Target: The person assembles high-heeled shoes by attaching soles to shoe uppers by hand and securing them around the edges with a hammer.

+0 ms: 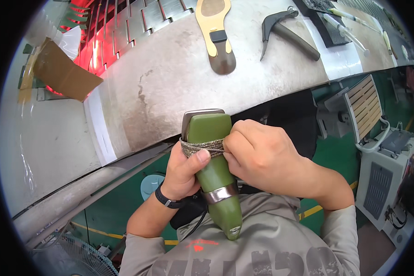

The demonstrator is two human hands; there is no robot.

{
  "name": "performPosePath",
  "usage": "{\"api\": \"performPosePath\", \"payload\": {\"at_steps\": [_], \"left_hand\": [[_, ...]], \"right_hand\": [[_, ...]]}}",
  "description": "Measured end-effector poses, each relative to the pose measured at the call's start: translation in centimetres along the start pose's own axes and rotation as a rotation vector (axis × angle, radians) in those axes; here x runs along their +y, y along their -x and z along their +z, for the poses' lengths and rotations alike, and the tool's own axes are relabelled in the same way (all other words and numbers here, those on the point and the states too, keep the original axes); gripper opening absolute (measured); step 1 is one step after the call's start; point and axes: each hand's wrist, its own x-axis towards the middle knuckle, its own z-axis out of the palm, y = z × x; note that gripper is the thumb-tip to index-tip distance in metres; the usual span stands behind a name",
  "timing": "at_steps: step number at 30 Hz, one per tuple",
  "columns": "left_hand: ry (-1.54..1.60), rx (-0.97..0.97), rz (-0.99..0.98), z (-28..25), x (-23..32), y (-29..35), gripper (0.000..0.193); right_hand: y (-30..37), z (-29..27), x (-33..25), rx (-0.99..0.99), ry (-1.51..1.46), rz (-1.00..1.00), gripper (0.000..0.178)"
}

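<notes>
A green shoe last [210,129] with a squared end stands away from me, its narrow end pointing at my shirt. Against its far left side shows the edge of a dark metallic sole [186,125]. Several thin glittery straps [200,147] cross around the last near the squared end, and a shiny metallic band [221,193] circles it lower down. My left hand [181,171] is wrapped round the last from the left, thumb pressed on the straps. Closed at the straps' right end, my right hand [257,149] pinches them; its fingertips are partly hidden.
On the metal worktop [170,78] lie a tan and brown insole [222,60] and a hammer [292,39]. Syringes [347,34] rest at the far right. Slatted metal [142,18] glows red at the back left, beside brown cardboard [64,71]. A fan [76,257] stands lower left.
</notes>
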Motion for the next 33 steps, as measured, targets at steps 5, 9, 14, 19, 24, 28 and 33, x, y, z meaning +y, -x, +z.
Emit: {"api": "performPosePath", "payload": {"at_steps": [5, 9, 14, 19, 24, 28, 33], "left_hand": [[0.015, -0.011, 0.012, 0.5, -0.3, -0.2, 0.066], [0.07, -0.091, -0.022, 0.4, -0.2, -0.5, 0.073], [0.234, -0.101, -0.015, 0.8, -1.3, -0.6, 0.083], [0.29, -0.089, -0.016, 0.9, -1.6, -0.7, 0.085], [0.239, -0.12, 0.007, 0.9, -1.5, -0.9, 0.085], [0.209, -0.149, -0.023, 1.2, -1.2, -1.0, 0.08], [0.163, -0.103, -0.037, 0.9, -1.3, -1.1, 0.07]], "right_hand": [[0.3, -1.1, 0.1, 0.039, -0.061, 0.078, 0.021], [0.0, -1.8, 0.7, 0.007, -0.344, 0.253, 0.018], [0.3, -1.7, 1.4, 0.088, -0.39, 0.264, 0.015], [0.9, -1.1, 1.5, 0.145, -0.28, 0.241, 0.013], [1.0, -1.5, 0.9, 0.133, -0.417, 0.299, 0.009], [1.5, -0.8, 0.9, 0.261, -0.673, 0.387, 0.008], [0.8, -1.7, -0.9, 0.295, -0.559, 0.258, 0.012]]}}
